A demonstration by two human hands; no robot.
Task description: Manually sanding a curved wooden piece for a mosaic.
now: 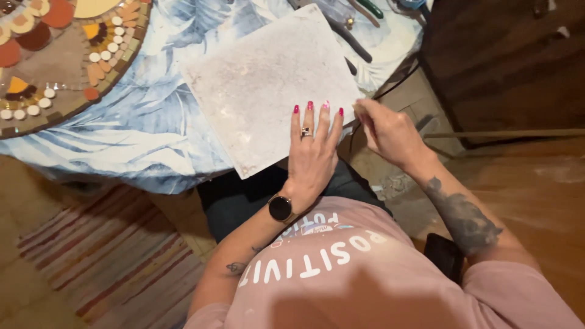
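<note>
Four fingers [317, 122] flat atop square tile [262, 79]

A square tile [268, 85] lies on the worktop [140, 128], its near corner overhanging; a round mosaic [55, 55] sits left, pliers [350, 36] behind (partly hidden).

tile [262, 85] | square, pale mottled grey-white | lying flat, turned diagonally | near corner overhanging table edge
</note>
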